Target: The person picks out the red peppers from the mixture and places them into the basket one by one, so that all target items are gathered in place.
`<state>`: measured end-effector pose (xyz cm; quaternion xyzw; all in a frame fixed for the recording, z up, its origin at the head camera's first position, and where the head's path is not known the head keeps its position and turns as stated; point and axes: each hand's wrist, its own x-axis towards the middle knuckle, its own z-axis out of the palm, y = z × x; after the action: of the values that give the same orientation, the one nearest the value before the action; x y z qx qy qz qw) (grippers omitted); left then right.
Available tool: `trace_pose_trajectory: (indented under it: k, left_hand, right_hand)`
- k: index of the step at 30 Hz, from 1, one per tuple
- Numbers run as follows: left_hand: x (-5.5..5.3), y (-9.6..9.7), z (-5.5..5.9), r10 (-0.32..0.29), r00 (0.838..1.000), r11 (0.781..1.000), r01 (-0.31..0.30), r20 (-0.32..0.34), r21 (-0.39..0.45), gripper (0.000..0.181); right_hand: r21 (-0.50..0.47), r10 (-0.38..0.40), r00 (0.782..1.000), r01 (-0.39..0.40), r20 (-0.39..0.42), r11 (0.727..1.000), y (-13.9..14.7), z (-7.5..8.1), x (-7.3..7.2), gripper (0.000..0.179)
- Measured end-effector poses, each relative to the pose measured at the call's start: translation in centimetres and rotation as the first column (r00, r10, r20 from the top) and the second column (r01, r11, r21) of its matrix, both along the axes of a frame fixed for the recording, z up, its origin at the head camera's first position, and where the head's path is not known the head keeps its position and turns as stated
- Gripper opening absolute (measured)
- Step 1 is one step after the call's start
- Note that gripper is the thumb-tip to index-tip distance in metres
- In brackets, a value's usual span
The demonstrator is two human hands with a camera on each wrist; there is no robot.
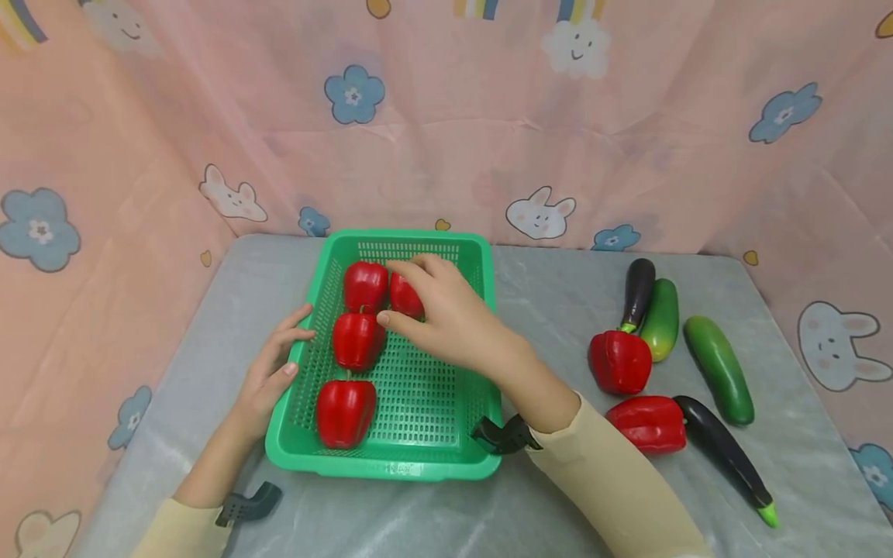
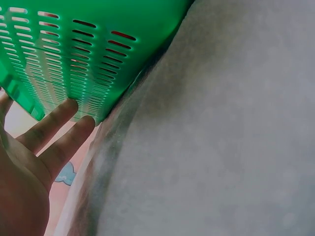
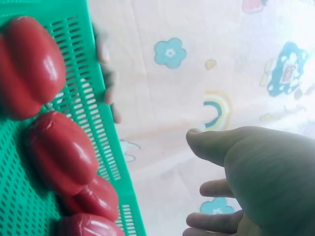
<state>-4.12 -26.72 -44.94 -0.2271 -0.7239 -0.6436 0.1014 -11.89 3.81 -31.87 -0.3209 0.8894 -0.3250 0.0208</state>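
Observation:
A green plastic basket (image 1: 412, 470) with slotted walls stands on the table. Inside it, three red bell peppers (image 1: 346, 415) form a column along the left side, and a fourth bell pepper (image 1: 405, 296) sits at the back right of them, partly covered by my right hand (image 1: 446, 314). That hand hovers over the basket with thumb and fingers spread apart; the right wrist view shows nothing between them. My left hand (image 1: 268, 376) touches the basket's left side, thumb near the rim. Its extended fingers (image 2: 66, 142) lie against the outer slotted wall in the left wrist view.
Right of the basket lie two more red bell peppers (image 1: 621, 362), two eggplants (image 1: 725, 449) and two green cucumber-like vegetables (image 1: 720, 370). My right forearm passes close to one of those peppers. A pink printed cloth (image 1: 446, 155) hangs behind the grey table (image 1: 551, 310).

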Motion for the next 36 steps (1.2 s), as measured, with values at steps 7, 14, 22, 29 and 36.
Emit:
trace_pose_trajectory:
  k: [7, 14, 22, 29, 36]
  left_hand:
    - [0.2, 0.0, 0.2, 0.0, 1.0, 1.0, 0.0, 0.007, -0.005, 0.044]
    - [0.2, 0.1, 0.6, -0.01, 1.0, 1.0, 0.01, -0.025, -0.021, 0.042]
    - [0.2, 0.3, 0.7, 0.006, 1.0, 1.0, -0.005, 0.015, -0.03, 0.044]
    - [0.1, 0.2, 0.6, 0.016, 0.999, 1.0, -0.015, 0.03, -0.025, 0.044]
    - [0.2, 0.1, 0.6, 0.023, 0.999, 0.999, -0.022, 0.03, -0.023, 0.044]
  right_hand:
    - [-0.027, 0.001, 1.0, -0.001, -0.006, 1.0, 1.8, -0.1, 0.8, 0.07]
    - [-0.048, -0.011, 1.0, 0.011, -0.002, 0.999, 3.4, -0.2, 1.2, 0.07]
    - [-0.012, -0.06, 0.998, 0.06, -0.011, 0.998, 5.2, -0.5, 1.6, 0.072]
    - [0.008, -0.091, 0.996, 0.091, 0.005, 0.996, 6.4, -1.0, 1.9, 0.074]
    - [0.026, -0.123, 0.992, 0.123, 0.027, 0.992, 7.8, -1.4, 2.4, 0.076]
